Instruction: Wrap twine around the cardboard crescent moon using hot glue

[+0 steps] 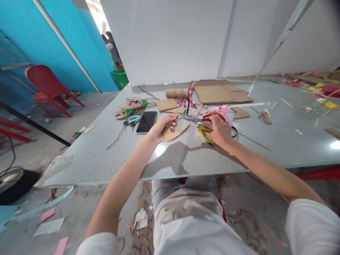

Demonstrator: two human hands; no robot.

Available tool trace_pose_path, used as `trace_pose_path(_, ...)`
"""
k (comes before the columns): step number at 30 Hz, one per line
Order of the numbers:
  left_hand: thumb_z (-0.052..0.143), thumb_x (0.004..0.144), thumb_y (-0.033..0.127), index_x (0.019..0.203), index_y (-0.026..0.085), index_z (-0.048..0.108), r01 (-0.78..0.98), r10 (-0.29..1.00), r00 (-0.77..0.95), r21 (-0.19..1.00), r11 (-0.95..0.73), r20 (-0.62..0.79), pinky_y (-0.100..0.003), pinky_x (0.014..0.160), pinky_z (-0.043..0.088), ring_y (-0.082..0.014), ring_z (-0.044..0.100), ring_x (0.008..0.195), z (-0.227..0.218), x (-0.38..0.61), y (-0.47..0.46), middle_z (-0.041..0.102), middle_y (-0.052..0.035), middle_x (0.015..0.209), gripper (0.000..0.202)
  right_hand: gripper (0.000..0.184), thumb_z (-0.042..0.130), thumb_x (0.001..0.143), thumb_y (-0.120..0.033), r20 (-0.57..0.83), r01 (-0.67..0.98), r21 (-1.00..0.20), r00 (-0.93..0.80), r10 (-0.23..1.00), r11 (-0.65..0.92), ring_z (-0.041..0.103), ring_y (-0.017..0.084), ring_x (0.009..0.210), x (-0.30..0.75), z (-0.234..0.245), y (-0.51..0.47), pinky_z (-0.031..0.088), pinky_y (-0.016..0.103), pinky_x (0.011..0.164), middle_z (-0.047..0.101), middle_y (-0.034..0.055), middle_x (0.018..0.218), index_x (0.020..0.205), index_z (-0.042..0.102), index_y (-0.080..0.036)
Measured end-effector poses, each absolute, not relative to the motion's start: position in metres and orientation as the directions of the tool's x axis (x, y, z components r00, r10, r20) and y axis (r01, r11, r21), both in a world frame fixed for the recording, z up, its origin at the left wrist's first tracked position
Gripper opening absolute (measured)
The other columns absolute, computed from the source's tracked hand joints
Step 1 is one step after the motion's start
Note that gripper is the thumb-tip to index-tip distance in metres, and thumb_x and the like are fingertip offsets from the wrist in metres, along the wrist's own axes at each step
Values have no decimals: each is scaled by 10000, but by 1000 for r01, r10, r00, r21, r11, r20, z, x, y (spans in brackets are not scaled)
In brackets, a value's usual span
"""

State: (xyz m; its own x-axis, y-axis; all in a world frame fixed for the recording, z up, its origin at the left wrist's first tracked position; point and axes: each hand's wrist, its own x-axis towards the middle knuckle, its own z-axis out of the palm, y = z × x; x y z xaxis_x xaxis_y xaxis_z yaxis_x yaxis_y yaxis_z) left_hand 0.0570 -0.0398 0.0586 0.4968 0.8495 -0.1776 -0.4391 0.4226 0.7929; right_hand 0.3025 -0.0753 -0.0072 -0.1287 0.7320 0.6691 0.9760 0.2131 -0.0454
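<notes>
My left hand (160, 128) pinches a curved brown cardboard piece (176, 134) just above the grey table (104, 152). My right hand (219, 130) is closed in the red and yellow handles of a pair of scissors (196, 121). The steel blades point left and meet the upper edge of the cardboard piece, close to my left fingers. Both forearms reach out over the table's front edge.
A black phone (146, 121) and blue-handled scissors (133, 119) lie left of my hands. A pink glue gun (222, 111), a twine roll (176, 92), cardboard sheets (219, 91) and a flower craft (131, 105) sit behind. Scraps litter the floor. Red chairs (50, 87) stand left.
</notes>
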Motion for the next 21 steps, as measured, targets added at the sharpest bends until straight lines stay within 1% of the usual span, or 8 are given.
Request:
trace_pose_path(4, 411, 884, 36, 859, 98, 537, -446, 825, 523, 756, 479, -214, -64, 367, 368, -17, 462, 423, 61, 56, -40, 508, 17, 608, 143, 507, 500, 833, -624, 653, 980, -6, -148, 743, 201, 619, 247, 861, 302, -4, -77, 379, 310, 595, 647, 107, 947, 1051, 542, -169)
trace_pose_path(8, 384, 888, 24, 850, 98, 534, -449, 806, 544, 732, 513, -231, -58, 370, 363, -11, 444, 408, 61, 58, -42, 494, 24, 591, 171, 541, 491, 829, -634, 648, 986, 36, -146, 747, 161, 602, 249, 873, 299, 1, -80, 370, 311, 600, 637, 125, 981, 1078, 541, -157)
trace_pose_path(11, 380, 892, 28, 851, 94, 538, -450, 806, 542, 729, 516, -236, -64, 371, 371, -19, 462, 424, 61, 60, -45, 498, 21, 592, 176, 566, 473, 823, -657, 635, 988, 71, -153, 758, 140, 589, 254, 888, 297, 4, -83, 370, 318, 615, 630, 138, 1014, 1065, 543, -150)
trace_pose_path(14, 397, 888, 31, 836, 99, 539, -454, 815, 529, 733, 506, -236, -66, 372, 374, -22, 475, 439, 60, 61, -47, 510, 18, 603, 166, 554, 440, 844, -649, 626, 989, 97, -148, 766, 111, 587, 249, 877, 294, 5, -84, 349, 313, 602, 633, 131, 1006, 1060, 546, -150)
trace_pose_path(18, 413, 893, 38, 773, 104, 528, -444, 821, 517, 744, 500, -243, -63, 387, 383, -13, 480, 436, 60, 62, -48, 517, 17, 603, 179, 549, 434, 847, -647, 615, 989, 132, -137, 777, 70, 582, 244, 858, 294, 7, -86, 310, 300, 580, 634, 127, 993, 1053, 552, -151)
trace_pose_path(21, 419, 899, 40, 791, 104, 545, -438, 830, 504, 758, 484, -240, -65, 411, 407, -22, 540, 480, 58, 62, -47, 547, 8, 620, 178, 525, 443, 857, -621, 596, 983, 171, -152, 788, 60, 574, 230, 828, 295, 10, -87, 272, 290, 560, 629, 134, 1009, 1057, 557, -149)
